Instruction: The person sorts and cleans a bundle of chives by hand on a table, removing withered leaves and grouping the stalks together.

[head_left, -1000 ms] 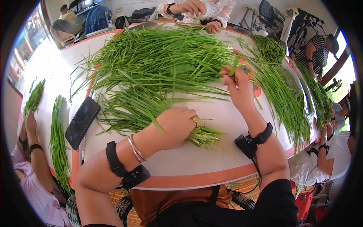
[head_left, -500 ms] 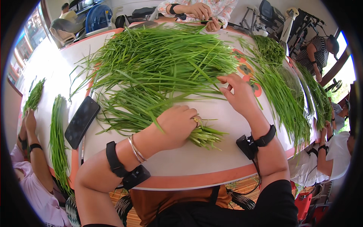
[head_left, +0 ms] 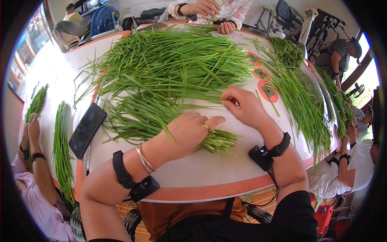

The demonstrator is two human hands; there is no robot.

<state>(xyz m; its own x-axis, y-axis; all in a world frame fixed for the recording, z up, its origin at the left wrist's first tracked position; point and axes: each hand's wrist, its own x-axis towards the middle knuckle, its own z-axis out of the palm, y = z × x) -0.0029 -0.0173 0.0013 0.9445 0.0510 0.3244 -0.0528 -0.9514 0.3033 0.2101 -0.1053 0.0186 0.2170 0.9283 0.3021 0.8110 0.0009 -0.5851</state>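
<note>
My left hand (head_left: 186,130) is closed around a bundle of garlic chives (head_left: 219,142) on the table. The cut pale ends stick out to the right of my fist, and the leaves fan out to the left. My left thumb points out to the right. Just above and right of it, my right hand (head_left: 246,107) has its fingers curled together beside the ends of some loose leaves. Something small and pale shows between those fingers, too small to name. Beyond both hands lies a large heap of garlic chives (head_left: 173,60).
A black phone (head_left: 88,130) lies left of my bundle, beside a narrow chive bundle (head_left: 62,149). More chives (head_left: 302,101) spread along the table's right side. Across the table, another person's hands (head_left: 217,18) work at the heap. Other people sit at both sides.
My right hand has moved left and slightly down, its fingers drawing together near the leaf ends. My left thumb now sticks out. Across the table, the other person's hands have moved apart.
</note>
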